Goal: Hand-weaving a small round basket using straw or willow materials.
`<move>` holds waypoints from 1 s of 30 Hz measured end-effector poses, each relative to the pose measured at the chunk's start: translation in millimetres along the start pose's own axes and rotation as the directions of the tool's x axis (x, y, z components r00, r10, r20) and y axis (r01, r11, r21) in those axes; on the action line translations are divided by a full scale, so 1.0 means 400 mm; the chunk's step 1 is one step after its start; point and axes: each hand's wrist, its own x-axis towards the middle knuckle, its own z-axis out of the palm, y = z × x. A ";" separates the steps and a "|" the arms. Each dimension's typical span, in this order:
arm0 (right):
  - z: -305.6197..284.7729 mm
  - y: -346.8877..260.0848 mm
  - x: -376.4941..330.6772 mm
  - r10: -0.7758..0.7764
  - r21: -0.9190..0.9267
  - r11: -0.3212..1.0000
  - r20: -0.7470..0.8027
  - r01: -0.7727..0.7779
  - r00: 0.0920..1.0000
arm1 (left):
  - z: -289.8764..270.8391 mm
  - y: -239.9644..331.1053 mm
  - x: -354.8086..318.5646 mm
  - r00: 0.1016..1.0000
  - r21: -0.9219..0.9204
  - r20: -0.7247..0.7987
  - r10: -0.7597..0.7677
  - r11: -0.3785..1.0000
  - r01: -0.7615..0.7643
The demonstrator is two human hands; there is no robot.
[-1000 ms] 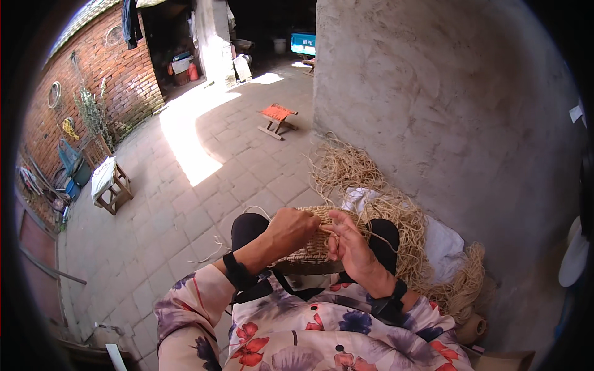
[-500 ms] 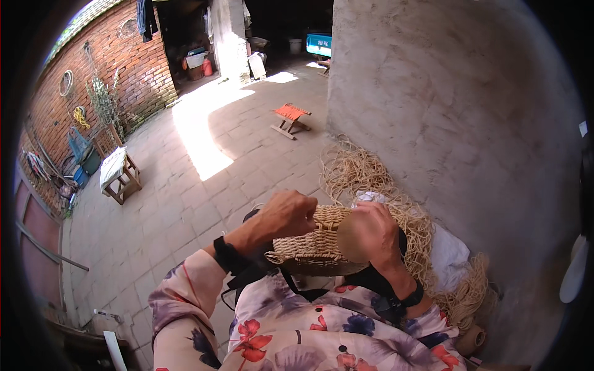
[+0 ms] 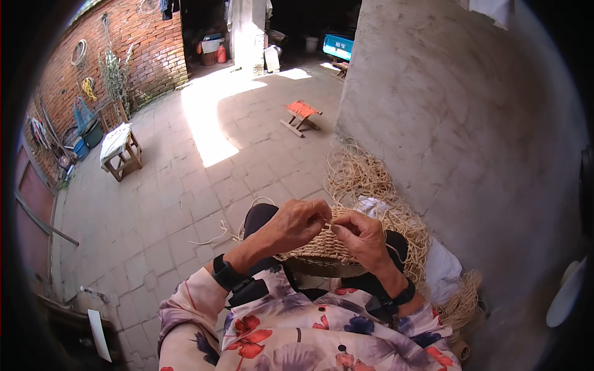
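A woven straw-coloured basket (image 3: 318, 248) rests on my lap between my dark-clad knees, its upper part largely covered by my hands. My left hand (image 3: 301, 221) is over its far side, fingers curled and pinched. Close beside it, my right hand (image 3: 364, 238) has thumb and forefinger pressed together. Between the fingertips of both hands runs a thin pale cord (image 3: 330, 223), partly hidden by the fingers. A loose strand (image 3: 213, 238) trails out past my left knee over the paving.
A heap of tan cord (image 3: 359, 176) lies right of my knees along a plastered wall (image 3: 445, 117), with a white bag (image 3: 443, 266) beside it. Farther off stand a folding stool (image 3: 303, 110) with an orange seat and a wooden chair (image 3: 127, 154) with a pale cover.
My hands were apart over the basket and now meet at the fingertips. The right hand has moved left. The whole view has shifted slightly.
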 end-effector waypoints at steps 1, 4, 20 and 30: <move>-0.002 0.010 -0.005 0.002 -0.012 1.000 0.008 -0.002 1.000 | 0.018 -0.030 -0.004 0.999 -0.025 -0.026 0.040 0.999 -0.041; -0.015 0.061 -0.022 -0.142 -0.326 0.938 -0.058 0.115 0.988 | 0.050 -0.088 -0.007 0.999 0.013 -0.034 0.011 1.000 -0.010; -0.003 0.130 -0.048 -0.515 -0.677 0.650 -0.059 0.345 0.855 | 0.123 -0.128 -0.063 0.982 0.112 -0.169 -0.084 0.988 0.103; -0.001 0.121 -0.070 -0.512 -0.707 0.603 0.010 0.368 0.859 | 0.138 -0.115 -0.069 0.988 0.305 -0.143 0.061 0.952 -0.015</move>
